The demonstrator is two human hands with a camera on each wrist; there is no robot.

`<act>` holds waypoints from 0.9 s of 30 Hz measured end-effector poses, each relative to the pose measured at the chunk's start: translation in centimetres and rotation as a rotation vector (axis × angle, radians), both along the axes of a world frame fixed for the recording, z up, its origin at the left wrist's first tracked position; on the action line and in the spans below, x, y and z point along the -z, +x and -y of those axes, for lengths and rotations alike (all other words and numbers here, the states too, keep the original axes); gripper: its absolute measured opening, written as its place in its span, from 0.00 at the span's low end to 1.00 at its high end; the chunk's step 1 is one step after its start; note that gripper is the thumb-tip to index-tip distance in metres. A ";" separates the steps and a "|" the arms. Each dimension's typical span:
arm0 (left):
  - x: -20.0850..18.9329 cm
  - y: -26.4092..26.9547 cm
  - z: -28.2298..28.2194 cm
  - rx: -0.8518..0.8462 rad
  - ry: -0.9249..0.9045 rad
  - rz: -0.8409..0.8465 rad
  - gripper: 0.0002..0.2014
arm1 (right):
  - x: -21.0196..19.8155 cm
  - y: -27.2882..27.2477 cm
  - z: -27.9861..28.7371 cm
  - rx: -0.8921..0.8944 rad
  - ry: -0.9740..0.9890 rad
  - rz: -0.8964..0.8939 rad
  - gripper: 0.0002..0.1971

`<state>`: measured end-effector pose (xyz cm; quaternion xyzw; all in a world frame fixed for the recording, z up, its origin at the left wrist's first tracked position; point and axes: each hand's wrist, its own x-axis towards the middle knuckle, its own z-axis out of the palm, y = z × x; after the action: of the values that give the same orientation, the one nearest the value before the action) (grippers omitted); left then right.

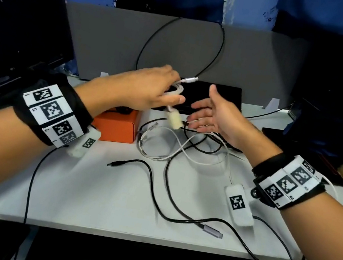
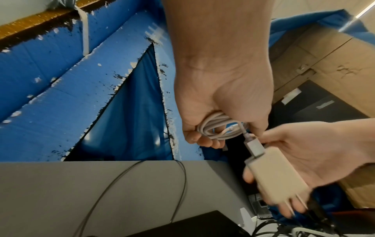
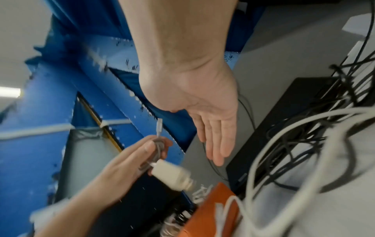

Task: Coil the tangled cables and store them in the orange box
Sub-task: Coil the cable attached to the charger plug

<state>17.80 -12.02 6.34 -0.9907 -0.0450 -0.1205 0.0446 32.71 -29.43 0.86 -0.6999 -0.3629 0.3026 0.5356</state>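
Your left hand [image 1: 147, 90] is raised above the table [image 1: 96, 197], its fingers curled around a coiled white cable [image 2: 220, 128]. The cable's silver connector [image 1: 190, 79] projects past the knuckles toward the rear. From the coil hangs a cream-white power adapter [image 1: 174, 119], plugged onto the cable's other end; it dangles tilted just below the hand, blurred in the head view.

Your right hand [image 1: 212, 116] is released: palm turned toward the left hand, fingers straight and relaxed, holding nothing. In the left wrist view its fingers [image 2: 284, 206] lie behind the adapter; whether they touch it cannot be determined.

The orange box [image 1: 117, 128] stands on the table directly beneath your left forearm, left of the cable tangle.

The remaining cables lie loose on the table in front of the box and under your right hand: white cables [image 1: 176, 151] looped together with black cables [image 1: 196, 139]. One black cable with a barrel plug [image 1: 117, 164] and another ending in a grey metal connector [image 1: 211, 230] extend toward you.

A flat black device [image 1: 224, 98] lies behind the hands, against a grey partition [image 1: 257, 64].
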 end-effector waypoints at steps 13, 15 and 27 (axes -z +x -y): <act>0.3 6.0 -3.5 -0.138 -0.060 -0.072 0.28 | 5.7 -0.6 1.4 -0.613 -0.969 1.067 0.40; 1.0 7.2 -3.8 -0.155 -0.077 -0.099 0.26 | 5.5 0.9 2.1 -0.572 -1.049 1.098 0.40; 5.9 12.6 -7.3 -0.445 -0.237 -0.206 0.32 | 5.7 5.5 4.0 -0.352 -1.161 1.088 0.38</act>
<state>30.40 -4.72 0.46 -0.9618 -0.2705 -0.0002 -0.0419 38.20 -33.39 -4.81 -0.8478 -0.4624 0.1397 -0.2191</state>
